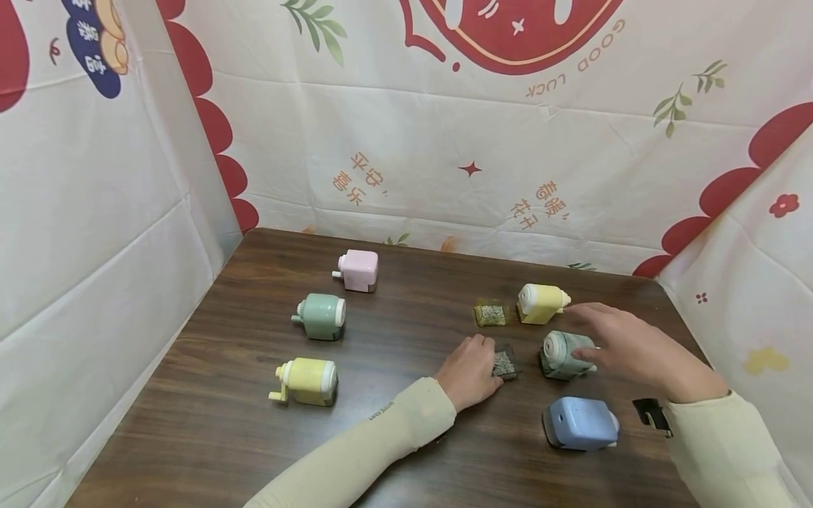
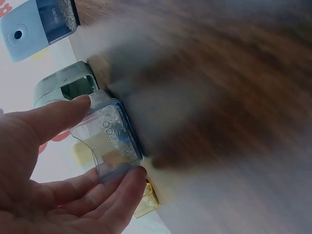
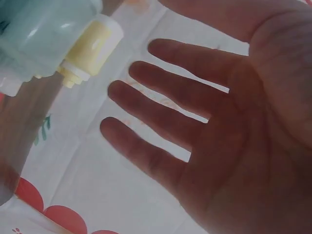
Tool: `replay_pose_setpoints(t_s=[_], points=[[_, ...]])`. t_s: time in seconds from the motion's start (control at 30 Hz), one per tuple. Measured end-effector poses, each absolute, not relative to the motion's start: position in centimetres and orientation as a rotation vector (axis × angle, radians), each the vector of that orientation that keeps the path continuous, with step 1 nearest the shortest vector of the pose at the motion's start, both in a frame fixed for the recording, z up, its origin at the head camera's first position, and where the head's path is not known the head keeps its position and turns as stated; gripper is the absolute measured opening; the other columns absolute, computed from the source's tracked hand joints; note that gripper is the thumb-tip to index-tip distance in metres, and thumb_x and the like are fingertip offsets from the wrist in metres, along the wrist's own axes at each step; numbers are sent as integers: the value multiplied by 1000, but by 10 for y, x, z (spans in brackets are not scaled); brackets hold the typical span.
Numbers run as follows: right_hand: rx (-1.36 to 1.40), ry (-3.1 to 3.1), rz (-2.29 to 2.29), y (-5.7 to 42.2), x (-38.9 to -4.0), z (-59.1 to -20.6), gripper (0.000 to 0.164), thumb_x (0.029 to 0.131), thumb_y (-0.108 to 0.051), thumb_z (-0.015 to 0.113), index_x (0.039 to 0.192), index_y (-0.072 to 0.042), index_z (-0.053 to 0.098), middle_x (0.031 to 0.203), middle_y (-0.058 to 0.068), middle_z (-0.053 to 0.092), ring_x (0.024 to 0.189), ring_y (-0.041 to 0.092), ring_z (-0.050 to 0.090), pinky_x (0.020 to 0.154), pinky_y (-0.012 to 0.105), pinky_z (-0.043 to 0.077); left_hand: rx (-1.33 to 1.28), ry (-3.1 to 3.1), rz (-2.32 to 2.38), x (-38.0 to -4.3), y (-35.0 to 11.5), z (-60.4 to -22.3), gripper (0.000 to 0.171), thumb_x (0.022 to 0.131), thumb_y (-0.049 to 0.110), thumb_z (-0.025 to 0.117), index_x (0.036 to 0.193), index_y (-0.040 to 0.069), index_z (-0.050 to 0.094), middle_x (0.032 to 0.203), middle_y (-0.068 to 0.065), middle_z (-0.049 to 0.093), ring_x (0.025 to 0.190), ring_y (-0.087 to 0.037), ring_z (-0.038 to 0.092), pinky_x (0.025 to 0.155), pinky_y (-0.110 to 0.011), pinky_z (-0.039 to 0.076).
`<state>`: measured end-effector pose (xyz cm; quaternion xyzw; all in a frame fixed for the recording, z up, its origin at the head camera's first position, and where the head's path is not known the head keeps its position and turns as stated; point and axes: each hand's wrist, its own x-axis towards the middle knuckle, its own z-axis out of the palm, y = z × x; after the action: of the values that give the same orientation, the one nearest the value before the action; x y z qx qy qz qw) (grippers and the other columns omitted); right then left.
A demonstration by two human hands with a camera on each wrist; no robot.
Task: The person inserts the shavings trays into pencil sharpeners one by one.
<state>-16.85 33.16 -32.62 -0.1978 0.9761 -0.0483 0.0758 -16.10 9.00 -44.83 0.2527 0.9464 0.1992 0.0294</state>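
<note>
My left hand (image 1: pixel 468 374) grips a clear shavings drawer (image 2: pixel 117 127) between thumb and fingers, low at the table. Pencil shavings lie inside the drawer. Just right of it stands a green pencil sharpener (image 1: pixel 560 358); the left wrist view shows an opening in its body. Beside that sharpener hovers my right hand (image 1: pixel 625 347), its fingers straight and spread in the right wrist view, with nothing held. Behind are a yellow pencil sharpener (image 1: pixel 538 305) and, to its left, a yellow-tinted drawer (image 1: pixel 491 315) of shavings. A blue pencil sharpener (image 1: pixel 579 422) sits nearer the front.
Along the left side of the brown table (image 1: pixel 209 416) stand a pink sharpener (image 1: pixel 360 269), another green sharpener (image 1: pixel 322 316) and another yellow sharpener (image 1: pixel 310 381). Printed white cloth (image 1: pixel 406 148) hangs behind the table and at both sides.
</note>
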Motion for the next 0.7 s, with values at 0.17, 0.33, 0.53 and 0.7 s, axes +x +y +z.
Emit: replay_pose_setpoints(t_s=[0.17, 0.33, 0.53, 0.7], points=[[-586, 2846, -94, 336, -180, -335, 67, 81, -15, 95, 136, 8, 67, 135, 32, 68, 124, 53, 66, 96, 69, 55, 795, 2925, 587, -162, 89, -450, 50, 97, 34, 84, 132, 2, 69, 123, -8, 73, 112, -19, 70, 98, -25, 58], [-563, 2802, -88, 336, -187, -344, 56, 80, -9, 94, 129, 6, 72, 122, 26, 75, 108, 41, 73, 87, 62, 61, 820, 2926, 576, -163, 88, -451, 51, 97, 35, 84, 133, 3, 68, 123, -8, 73, 111, -19, 70, 98, -25, 58], [-599, 2854, -48, 336, -190, -351, 43, 79, -5, 94, 118, 1, 78, 109, 17, 78, 95, 33, 74, 77, 57, 62, 801, 2895, 618, -166, 89, -451, 54, 97, 34, 84, 136, 2, 67, 126, -9, 72, 112, -19, 70, 96, -25, 59], [-647, 2868, -60, 336, -191, -352, 39, 78, -3, 94, 114, 0, 79, 105, 14, 79, 92, 30, 74, 78, 56, 62, 772, 2834, 672, -170, 91, -447, 60, 98, 32, 83, 145, 3, 62, 137, -10, 68, 122, -21, 67, 101, -25, 57]])
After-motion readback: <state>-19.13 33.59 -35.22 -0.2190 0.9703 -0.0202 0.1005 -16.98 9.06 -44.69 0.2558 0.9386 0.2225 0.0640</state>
